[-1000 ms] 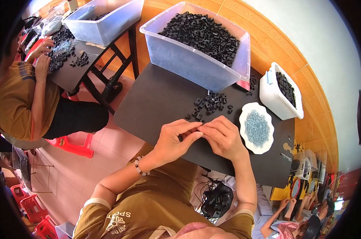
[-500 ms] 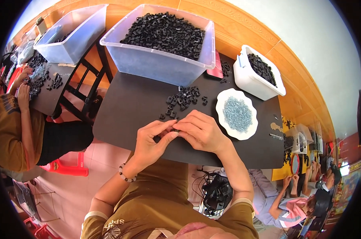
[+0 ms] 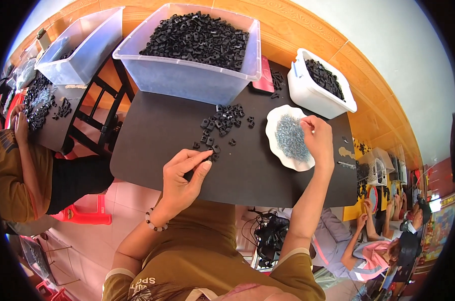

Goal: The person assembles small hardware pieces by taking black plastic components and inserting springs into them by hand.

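My left hand (image 3: 183, 173) is above the near part of the dark table, thumb and forefinger pinched on a small black plastic part (image 3: 212, 157). Just beyond its fingertips lies a loose pile of similar black plastic parts (image 3: 226, 118), with a few strays closer in. My right hand (image 3: 319, 140) hangs over the right side of a white scalloped plate (image 3: 273, 145). Its fingertips are drawn together; what they hold, if anything, is too small to make out. Tiny silvery-grey pieces (image 3: 291, 139) are heaped on the plate.
Behind the pile stands a large clear bin (image 3: 182, 80) of black parts. A white tub (image 3: 315, 93) of black parts and a red box (image 3: 263, 80) stand at the back right. Co-workers sit at tables to the left and right. A red stool (image 3: 89, 213) is at left.
My right hand has left my left hand and moved right to the plate. The left hand stays over the near table with the black part. The whole view has shifted slightly.
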`<control>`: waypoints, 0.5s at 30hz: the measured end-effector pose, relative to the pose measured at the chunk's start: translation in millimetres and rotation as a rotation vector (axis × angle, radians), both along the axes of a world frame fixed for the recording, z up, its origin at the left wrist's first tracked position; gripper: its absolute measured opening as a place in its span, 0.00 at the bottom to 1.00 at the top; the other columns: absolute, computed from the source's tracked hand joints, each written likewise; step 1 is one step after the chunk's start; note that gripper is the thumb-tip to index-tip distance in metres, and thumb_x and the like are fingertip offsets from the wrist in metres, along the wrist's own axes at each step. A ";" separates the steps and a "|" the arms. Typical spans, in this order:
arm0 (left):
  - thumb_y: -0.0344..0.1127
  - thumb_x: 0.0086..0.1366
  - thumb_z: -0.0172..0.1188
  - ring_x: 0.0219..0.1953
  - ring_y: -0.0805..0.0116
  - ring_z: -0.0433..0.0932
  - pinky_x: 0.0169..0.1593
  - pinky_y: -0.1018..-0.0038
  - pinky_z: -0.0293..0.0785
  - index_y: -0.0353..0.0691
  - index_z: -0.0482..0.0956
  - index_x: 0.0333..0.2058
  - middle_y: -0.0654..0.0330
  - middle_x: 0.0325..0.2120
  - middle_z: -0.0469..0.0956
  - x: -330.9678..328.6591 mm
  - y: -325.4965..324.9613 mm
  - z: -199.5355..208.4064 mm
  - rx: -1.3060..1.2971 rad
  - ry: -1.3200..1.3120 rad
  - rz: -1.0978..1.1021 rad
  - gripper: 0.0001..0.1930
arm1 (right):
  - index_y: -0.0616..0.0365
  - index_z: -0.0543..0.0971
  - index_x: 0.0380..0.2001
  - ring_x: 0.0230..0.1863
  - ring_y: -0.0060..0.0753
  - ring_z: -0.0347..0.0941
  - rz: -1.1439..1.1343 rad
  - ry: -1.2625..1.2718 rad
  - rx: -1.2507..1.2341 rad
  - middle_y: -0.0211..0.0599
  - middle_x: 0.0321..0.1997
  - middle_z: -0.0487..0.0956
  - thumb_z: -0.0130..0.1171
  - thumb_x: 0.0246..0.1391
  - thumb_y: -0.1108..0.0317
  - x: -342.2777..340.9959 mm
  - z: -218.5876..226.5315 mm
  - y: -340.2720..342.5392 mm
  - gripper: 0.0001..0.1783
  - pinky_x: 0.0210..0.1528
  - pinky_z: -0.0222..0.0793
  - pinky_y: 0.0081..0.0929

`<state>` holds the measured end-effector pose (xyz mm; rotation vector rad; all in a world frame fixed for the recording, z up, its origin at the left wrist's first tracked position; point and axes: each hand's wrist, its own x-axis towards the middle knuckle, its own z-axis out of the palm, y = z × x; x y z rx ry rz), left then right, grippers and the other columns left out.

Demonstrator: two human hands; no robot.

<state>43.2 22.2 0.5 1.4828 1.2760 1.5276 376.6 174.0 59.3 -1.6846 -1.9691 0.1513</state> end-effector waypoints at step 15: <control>0.27 0.66 0.68 0.29 0.75 0.77 0.37 0.78 0.75 0.34 0.87 0.47 0.58 0.34 0.82 1.4 -1.4 1.6 0.097 0.072 0.027 0.12 | 0.57 0.85 0.32 0.44 0.53 0.77 -0.066 -0.180 0.091 0.45 0.36 0.83 0.69 0.55 0.61 -28.5 -34.9 40.9 0.10 0.48 0.73 0.49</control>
